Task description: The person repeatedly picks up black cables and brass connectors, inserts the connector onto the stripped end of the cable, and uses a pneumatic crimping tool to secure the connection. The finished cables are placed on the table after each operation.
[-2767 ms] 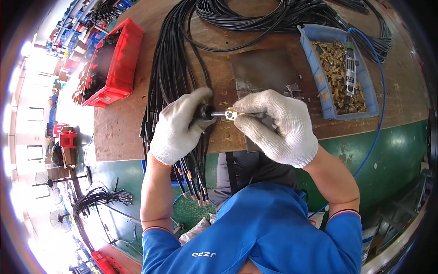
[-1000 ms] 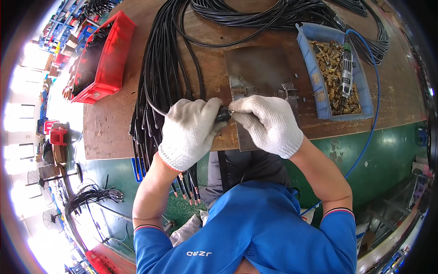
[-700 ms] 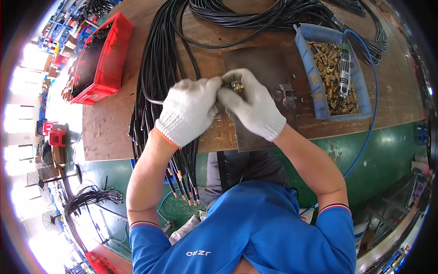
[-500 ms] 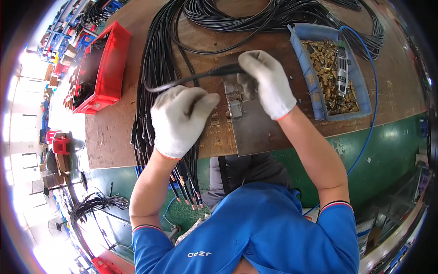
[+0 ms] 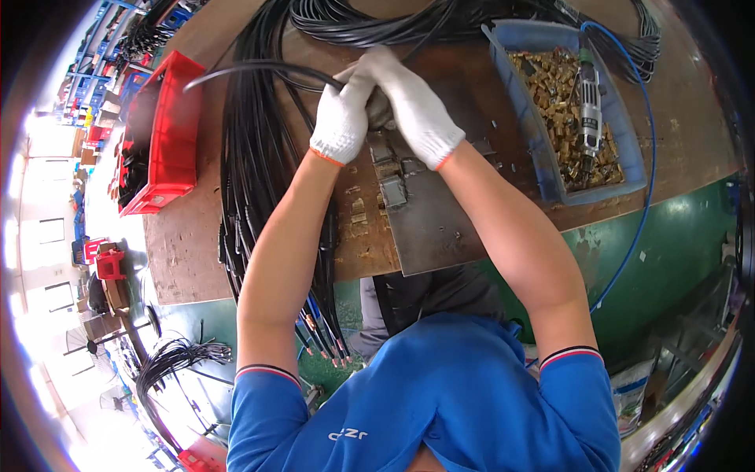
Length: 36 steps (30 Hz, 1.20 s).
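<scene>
White knitted gloves cover both of my hands, which meet above the middle of the table. My left hand [image 5: 343, 119] is closed on a black cable [image 5: 263, 66], whose free length arcs out to the left. Pressed against it, my right hand [image 5: 406, 100] is closed over the same cable's end; the gloves hide that end. Just below the hands, small metal blocks [image 5: 392, 191] line the left edge of a dark metal plate [image 5: 429, 232]. Left of them, a thick bundle of black cables [image 5: 255, 165] hangs over the table's near edge, with copper-coloured tips at the bottom.
A blue bin [image 5: 525, 118] of brass fittings [image 5: 550, 86] stands to the right, with a silver air tool [image 5: 590, 110] lying on them and a blue hose [image 5: 652, 134] alongside. At the left is a red crate [image 5: 177, 130] of dark parts. Coiled cables [image 5: 370, 27] lie at the back.
My hands have come together, the left moving up and right, the right moving left and up. The left has closed on the cable, and the cable's free length has swung upward.
</scene>
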{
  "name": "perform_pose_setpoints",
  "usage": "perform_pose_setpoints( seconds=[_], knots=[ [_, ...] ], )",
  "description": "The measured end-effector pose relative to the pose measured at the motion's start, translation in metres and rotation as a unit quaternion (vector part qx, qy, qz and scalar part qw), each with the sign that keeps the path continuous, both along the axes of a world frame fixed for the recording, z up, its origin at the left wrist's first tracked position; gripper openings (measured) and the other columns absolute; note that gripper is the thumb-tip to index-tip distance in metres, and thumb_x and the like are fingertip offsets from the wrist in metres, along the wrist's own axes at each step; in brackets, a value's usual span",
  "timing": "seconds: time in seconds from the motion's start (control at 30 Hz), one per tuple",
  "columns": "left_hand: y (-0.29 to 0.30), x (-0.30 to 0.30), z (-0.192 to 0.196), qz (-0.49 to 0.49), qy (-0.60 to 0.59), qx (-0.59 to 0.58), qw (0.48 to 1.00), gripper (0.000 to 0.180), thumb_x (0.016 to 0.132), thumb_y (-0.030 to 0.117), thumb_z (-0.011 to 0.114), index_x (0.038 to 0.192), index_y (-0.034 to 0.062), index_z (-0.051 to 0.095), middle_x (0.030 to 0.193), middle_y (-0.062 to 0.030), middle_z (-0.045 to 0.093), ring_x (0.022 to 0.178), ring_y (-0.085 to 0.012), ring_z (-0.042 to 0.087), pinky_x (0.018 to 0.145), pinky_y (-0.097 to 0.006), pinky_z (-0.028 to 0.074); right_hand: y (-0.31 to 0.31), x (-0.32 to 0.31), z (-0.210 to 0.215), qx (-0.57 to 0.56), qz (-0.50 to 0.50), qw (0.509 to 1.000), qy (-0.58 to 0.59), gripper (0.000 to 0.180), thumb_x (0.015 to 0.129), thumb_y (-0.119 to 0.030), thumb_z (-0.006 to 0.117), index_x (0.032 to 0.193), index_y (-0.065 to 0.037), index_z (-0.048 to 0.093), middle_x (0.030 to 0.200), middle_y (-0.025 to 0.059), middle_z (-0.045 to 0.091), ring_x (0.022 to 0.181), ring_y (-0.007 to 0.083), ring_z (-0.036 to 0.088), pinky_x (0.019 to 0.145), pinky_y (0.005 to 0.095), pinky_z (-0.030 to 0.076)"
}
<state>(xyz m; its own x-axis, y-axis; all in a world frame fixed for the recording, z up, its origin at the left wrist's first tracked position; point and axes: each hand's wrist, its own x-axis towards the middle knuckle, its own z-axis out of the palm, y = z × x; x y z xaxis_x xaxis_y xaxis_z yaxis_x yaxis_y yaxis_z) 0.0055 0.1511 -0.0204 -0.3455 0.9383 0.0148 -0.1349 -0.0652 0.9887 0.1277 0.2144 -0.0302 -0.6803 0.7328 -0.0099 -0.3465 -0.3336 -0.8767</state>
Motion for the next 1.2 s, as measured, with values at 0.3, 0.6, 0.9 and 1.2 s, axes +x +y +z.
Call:
perform_pose_setpoints(
  seconds=[0.3,0.6,0.9,1.2],
  knots=[
    [0.003,0.015,-0.013,-0.001,0.169,0.057,0.984,0.021,0.095,0.004,0.053,0.099,-0.0050,0.072,0.082,-0.0033,0.071,0.076,-0.0097,0.062,0.066,-0.030,0.051,-0.004,-0.002,-0.020,0.117,-0.094,0.988,-0.028,0.040,0.103,-0.034,0.065,0.103,0.003,0.079,0.089,0.0054,0.074,0.086,0.0124,0.065,0.080,0.0308,0.053],
    [0.002,0.012,-0.044,0.143,0.171,0.042,0.974,0.026,0.098,0.005,0.049,0.102,-0.0067,0.072,0.083,-0.0038,0.071,0.075,-0.0106,0.060,0.065,-0.032,0.050,-0.005,-0.008,-0.016,0.192,-0.069,0.978,-0.045,0.039,0.103,-0.037,0.064,0.101,-0.002,0.082,0.089,0.0076,0.075,0.088,0.0130,0.064,0.084,0.0314,0.052],
    [-0.087,0.033,0.024,0.143,-0.220,0.002,0.965,0.066,0.106,0.074,0.047,0.109,0.0107,0.067,0.084,-0.0014,0.069,0.061,-0.0102,0.061,0.045,-0.025,0.042,-0.070,0.077,0.025,0.117,-0.136,0.982,-0.056,0.043,0.100,-0.031,0.076,0.131,-0.001,0.069,0.111,0.0110,0.076,0.102,0.0132,0.069,0.090,0.0312,0.056],
    [-0.133,0.067,0.021,0.059,-0.439,0.060,0.895,0.068,0.101,0.072,0.057,0.130,0.0107,0.065,0.101,-0.0148,0.075,0.095,-0.0303,0.076,0.085,-0.045,0.065,-0.126,0.078,0.040,0.417,-0.048,0.902,-0.099,0.046,0.087,-0.012,0.090,0.129,-0.003,0.072,0.113,0.0145,0.079,0.100,0.0182,0.077,0.088,0.0319,0.060]
  ],
)
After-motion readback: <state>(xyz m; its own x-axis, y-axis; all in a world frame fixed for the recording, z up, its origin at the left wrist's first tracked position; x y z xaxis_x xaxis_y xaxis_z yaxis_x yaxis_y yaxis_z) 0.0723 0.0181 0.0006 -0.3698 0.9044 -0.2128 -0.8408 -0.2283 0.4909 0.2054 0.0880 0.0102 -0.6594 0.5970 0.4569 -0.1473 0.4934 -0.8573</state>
